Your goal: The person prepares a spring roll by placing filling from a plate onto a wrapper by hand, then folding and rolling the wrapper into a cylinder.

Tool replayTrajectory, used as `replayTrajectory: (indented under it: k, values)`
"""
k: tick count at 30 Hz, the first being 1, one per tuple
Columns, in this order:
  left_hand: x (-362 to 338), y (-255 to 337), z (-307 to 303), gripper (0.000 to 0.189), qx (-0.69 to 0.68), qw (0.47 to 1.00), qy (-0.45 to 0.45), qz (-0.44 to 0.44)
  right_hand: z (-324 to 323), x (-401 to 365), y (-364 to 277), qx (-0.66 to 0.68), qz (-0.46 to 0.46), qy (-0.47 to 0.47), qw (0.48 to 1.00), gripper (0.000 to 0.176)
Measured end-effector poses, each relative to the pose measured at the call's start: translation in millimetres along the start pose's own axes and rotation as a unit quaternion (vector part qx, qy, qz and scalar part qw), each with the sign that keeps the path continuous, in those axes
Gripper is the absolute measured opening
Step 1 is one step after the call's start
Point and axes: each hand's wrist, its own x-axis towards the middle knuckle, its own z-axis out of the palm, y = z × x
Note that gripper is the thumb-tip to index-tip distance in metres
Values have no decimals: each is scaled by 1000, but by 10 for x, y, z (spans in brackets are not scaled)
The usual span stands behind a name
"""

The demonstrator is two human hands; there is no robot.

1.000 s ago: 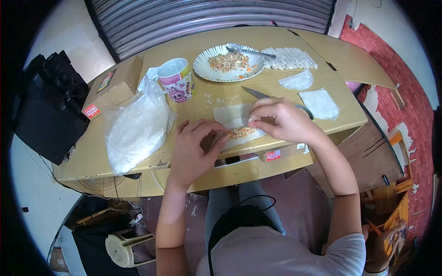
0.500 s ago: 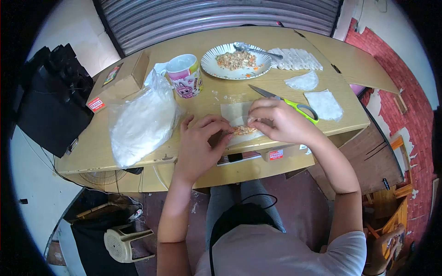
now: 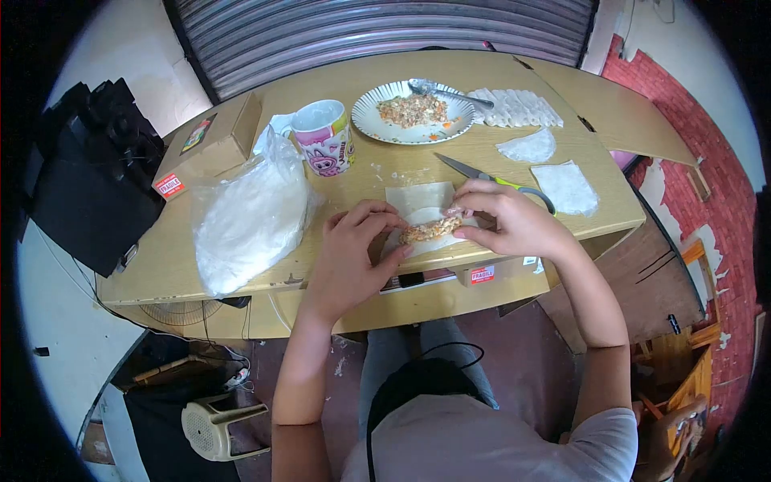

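A strip of minced filling [image 3: 432, 230] lies across a thin, pale spring roll wrapper [image 3: 421, 197] near the table's front edge. My left hand [image 3: 360, 239] is at the strip's left end, its fingers and thumb curved around that end. At the right end, my right hand [image 3: 503, 215] presses the filling between thumb and fingers. Just behind my right hand lie scissors [image 3: 466, 168] with green-yellow handles, partly covered by it. Farther back, a white fluted plate [image 3: 365, 120] holds more minced filling and a metal spoon [image 3: 450, 91].
Several finished white rolls [image 3: 522, 108] lie beside the plate. Loose wrappers [image 3: 564, 189] are on the right. To the left stand a plastic bag of white material [image 3: 253, 217], a cartoon-printed mug [image 3: 325, 138] and a cardboard box [image 3: 210, 145]. A plastic stool [image 3: 210, 430] is on the floor.
My right hand has shifted slightly right, and the filling between my hands shows as a longer, narrower strip. My left hand stays at its left end.
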Motion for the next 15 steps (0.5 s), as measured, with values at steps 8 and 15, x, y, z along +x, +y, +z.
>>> replayTrajectory:
  k: [8, 15]
  values:
    - [-74, -109, -135, 36, -28, 998, -36, 33, -53, -255, -110, -101, -19, 52, 993, 23]
    - [-109, -110, -179, 26, -81, 995, -32, -46, 69, -344, -69, -154, -28, 92, 983, 15]
